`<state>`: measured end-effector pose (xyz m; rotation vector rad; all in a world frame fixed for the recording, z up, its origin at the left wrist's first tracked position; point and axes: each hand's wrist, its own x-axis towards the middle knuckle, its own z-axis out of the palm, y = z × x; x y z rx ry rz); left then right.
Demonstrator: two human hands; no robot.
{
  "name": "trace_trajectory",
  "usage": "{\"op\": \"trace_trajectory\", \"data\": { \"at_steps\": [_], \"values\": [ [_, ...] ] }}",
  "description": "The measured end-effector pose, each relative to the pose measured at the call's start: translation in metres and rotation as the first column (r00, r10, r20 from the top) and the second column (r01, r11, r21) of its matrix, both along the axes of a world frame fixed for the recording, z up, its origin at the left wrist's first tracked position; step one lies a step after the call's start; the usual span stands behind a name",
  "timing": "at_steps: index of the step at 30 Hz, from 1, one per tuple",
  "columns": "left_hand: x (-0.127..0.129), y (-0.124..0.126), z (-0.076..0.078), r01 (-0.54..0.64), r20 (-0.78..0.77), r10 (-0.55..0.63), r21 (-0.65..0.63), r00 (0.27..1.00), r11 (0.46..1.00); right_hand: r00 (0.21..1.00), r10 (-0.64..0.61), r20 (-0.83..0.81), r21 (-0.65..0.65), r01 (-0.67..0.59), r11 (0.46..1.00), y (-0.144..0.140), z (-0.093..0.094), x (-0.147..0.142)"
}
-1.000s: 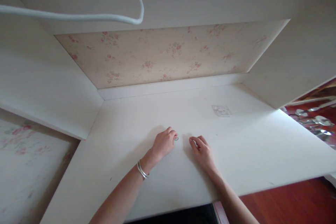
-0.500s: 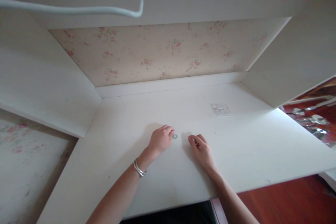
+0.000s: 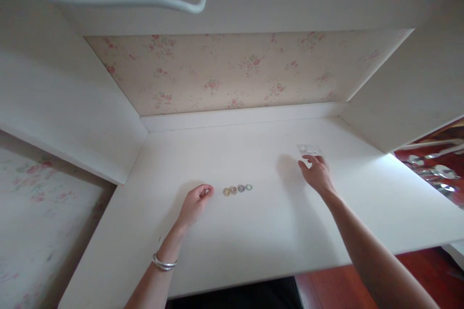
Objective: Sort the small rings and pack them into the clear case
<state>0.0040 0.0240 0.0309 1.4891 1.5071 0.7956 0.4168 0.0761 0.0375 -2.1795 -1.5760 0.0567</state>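
Several small rings (image 3: 241, 188) lie flat in a short row on the white desktop (image 3: 232, 241); the right-hand one looks greenish, the left ones yellowish. My left hand (image 3: 194, 205), with silver bangles (image 3: 165, 264) at its wrist, rests just left of the row. Its fingers are curled towards the thumb, apart from the rings, and nothing shows in them. Farther right, my right hand (image 3: 316, 174) reaches over the desktop with thumb and fingers apart. Just beyond its fingertips lies a small clear plastic packet (image 3: 308, 148), partly covered by the hand.
White side panels (image 3: 402, 82) and a floral-papered back wall (image 3: 239, 72) enclose the desk. A white cable or rod (image 3: 108, 0) crosses the upper left. Shiny metal items (image 3: 435, 171) stand beyond the right edge, above a red wooden floor (image 3: 326, 285).
My right hand has moved right and away from me to the packet, its fingers spreading. My left hand has drawn back left, uncovering the row of rings. The view has shifted slightly.
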Motion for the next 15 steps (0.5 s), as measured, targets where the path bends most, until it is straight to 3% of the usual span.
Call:
{"op": "trace_trajectory", "data": {
  "at_steps": [4, 10, 13, 15],
  "values": [
    [0.001, 0.0, 0.003, 0.022, 0.037, -0.021, -0.007, 0.999, 1.0, 0.98, -0.126, 0.154, -0.155, 0.15, 0.976, 0.022, 0.008, 0.029],
    [0.0, -0.002, 0.001, 0.061, 0.057, -0.06, -0.004, 0.997, 0.998, 0.977, -0.187, 0.103, -0.369, 0.212, 0.905, 0.041, -0.007, 0.054],
    [-0.001, -0.004, 0.001, 0.055, 0.058, -0.055, 0.004, 0.997, 0.998, 0.976, -0.204, 0.078, -0.387, 0.218, 0.896, 0.046, -0.013, 0.059],
    [-0.002, -0.005, 0.002, 0.06, 0.061, -0.06, 0.011, 0.996, 0.998, 0.978, -0.193, 0.077, -0.324, 0.208, 0.923, 0.045, -0.013, 0.057]
  ]
}}
